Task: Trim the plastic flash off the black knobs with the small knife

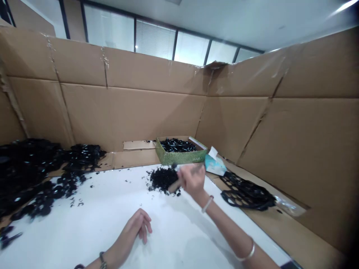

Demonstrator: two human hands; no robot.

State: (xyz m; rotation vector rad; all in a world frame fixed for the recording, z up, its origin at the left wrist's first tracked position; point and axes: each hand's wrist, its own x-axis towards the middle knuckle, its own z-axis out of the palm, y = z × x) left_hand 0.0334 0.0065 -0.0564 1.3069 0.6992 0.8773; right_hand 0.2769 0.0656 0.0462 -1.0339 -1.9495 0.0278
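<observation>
Working a little heap of black pieces on the white surface here, with the right hand wrapped around what looks like a wooden-handled tool. Could be a small brush, but it's blurry and partly hidden, so I can't say for sure. Its end sits right up against the heap, and keeping the hand low and close like this looks like a tidy way to work. The left hand is well apart from the right, empty and resting on the surface. Just past the right hand is a green patterned box of more black bits. Far left of both hands lies a big tangle of black mesh, and right of the right hand sits a black honeycomb frame.
</observation>
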